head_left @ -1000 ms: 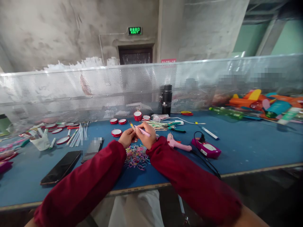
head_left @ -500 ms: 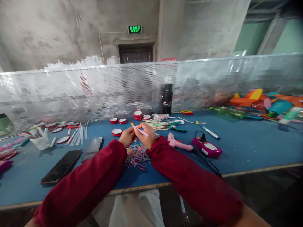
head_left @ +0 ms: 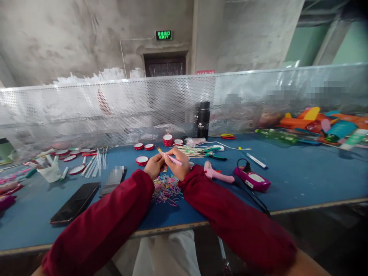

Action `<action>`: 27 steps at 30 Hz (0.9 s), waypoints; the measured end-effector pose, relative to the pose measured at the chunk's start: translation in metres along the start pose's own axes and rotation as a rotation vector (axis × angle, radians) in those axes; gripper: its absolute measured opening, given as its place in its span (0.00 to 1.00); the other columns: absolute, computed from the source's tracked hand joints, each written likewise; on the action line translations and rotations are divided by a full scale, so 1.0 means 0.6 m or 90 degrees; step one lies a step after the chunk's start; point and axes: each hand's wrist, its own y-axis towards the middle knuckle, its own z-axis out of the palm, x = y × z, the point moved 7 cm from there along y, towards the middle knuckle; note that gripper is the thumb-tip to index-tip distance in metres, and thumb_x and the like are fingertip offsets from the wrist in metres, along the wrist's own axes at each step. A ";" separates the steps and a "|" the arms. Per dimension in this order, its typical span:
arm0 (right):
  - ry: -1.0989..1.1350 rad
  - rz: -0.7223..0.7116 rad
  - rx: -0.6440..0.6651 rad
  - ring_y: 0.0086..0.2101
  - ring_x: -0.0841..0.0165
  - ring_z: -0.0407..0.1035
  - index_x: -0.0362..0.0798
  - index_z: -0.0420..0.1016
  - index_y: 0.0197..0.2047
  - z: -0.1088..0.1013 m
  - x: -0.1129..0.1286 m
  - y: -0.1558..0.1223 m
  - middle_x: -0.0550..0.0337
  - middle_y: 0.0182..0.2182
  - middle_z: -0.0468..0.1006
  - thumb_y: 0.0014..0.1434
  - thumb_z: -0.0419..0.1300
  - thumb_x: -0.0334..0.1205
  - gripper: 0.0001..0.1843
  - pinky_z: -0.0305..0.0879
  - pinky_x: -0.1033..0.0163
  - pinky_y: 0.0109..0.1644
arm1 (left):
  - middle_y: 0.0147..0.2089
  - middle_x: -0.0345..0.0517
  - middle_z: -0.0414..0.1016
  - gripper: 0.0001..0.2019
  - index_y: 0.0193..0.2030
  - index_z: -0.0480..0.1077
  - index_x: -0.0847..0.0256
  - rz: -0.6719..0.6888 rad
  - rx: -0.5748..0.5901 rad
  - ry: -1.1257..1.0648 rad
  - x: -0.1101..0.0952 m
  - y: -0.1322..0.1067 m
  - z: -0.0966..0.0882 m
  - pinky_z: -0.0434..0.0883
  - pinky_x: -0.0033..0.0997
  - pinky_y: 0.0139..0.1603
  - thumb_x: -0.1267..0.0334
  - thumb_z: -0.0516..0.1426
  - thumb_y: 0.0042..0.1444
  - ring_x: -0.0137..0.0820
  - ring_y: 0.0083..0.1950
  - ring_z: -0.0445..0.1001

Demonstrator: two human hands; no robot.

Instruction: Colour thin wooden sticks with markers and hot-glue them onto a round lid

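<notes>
Almost nothing shifts over the last second, so I judge the close work is continuing: the right hand [head_left: 179, 169] keeps its fingers closed around the pink tool [head_left: 175, 161], just beyond the bands [head_left: 166, 190]; the left hand [head_left: 153, 166] curls alongside, its grip hidden from me.

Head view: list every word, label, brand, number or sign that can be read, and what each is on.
"安全出口 EXIT": lit green sign above the doorway.
Red sign right of the doorway: characters too blurred to read.
Black bottle: white mark with lettering, too small to read.
Pink stick in the right hand: no lettering can be made out.
</notes>
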 end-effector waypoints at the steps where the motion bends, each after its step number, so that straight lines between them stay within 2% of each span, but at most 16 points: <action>1: 0.003 -0.001 0.004 0.29 0.68 0.69 0.50 0.71 0.32 0.001 0.001 0.000 0.61 0.27 0.75 0.60 0.56 0.44 0.09 0.62 0.64 0.35 | 0.19 0.35 0.62 0.16 0.32 0.64 0.63 -0.002 -0.001 0.004 0.001 0.001 -0.001 0.51 0.22 0.18 0.50 0.57 0.53 0.20 0.18 0.58; 11: -0.008 0.008 0.030 0.28 0.69 0.69 0.50 0.73 0.33 0.008 0.001 -0.002 0.61 0.28 0.76 0.60 0.57 0.45 0.09 0.61 0.65 0.34 | 0.17 0.34 0.62 0.12 0.30 0.65 0.64 0.014 -0.022 0.020 -0.013 -0.005 0.001 0.51 0.22 0.18 0.56 0.59 0.52 0.20 0.17 0.57; 19: 0.017 0.020 -0.032 0.26 0.70 0.67 0.50 0.69 0.30 -0.004 -0.011 0.005 0.62 0.24 0.73 0.60 0.56 0.43 0.08 0.61 0.65 0.32 | 0.21 0.35 0.64 0.16 0.33 0.64 0.63 0.020 -0.002 -0.019 -0.014 -0.007 0.007 0.52 0.22 0.18 0.50 0.58 0.52 0.20 0.19 0.59; 27: 0.021 -0.013 -0.008 0.31 0.68 0.70 0.50 0.72 0.34 -0.001 0.007 0.001 0.60 0.29 0.76 0.61 0.57 0.43 0.07 0.64 0.64 0.37 | 0.18 0.34 0.61 0.15 0.33 0.65 0.64 0.015 -0.016 -0.014 -0.011 -0.002 0.001 0.51 0.22 0.18 0.52 0.58 0.53 0.20 0.17 0.56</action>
